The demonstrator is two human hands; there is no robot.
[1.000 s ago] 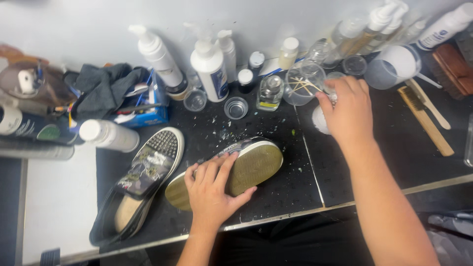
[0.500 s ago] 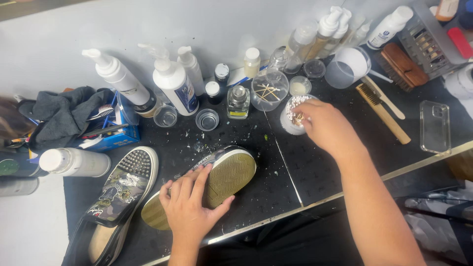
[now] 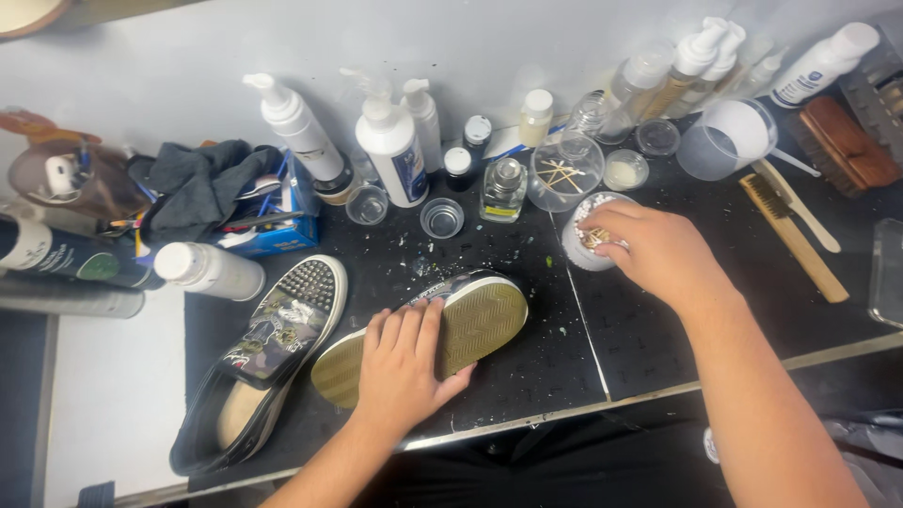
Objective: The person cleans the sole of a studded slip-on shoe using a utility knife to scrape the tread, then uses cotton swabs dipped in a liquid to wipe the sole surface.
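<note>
My left hand presses flat on the olive rubber sole of an upturned slip-on shoe lying on the black mat. Its mate, a dark patterned shoe with studs, lies upright just to the left. My right hand reaches into a small white cup behind the sole, with the fingertips pinched inside it among small wooden sticks. What the fingers hold is hidden.
Several pump and spray bottles line the back wall. A glass jar of sticks, small caps and jars stand near the cup. A measuring cup and wooden brushes sit at the right. A dark cloth and a lying bottle are at the left.
My right hand dropped from the glass jar at the back down to the small white cup and went into it. My left hand stayed on the sole. The camera shifted.
</note>
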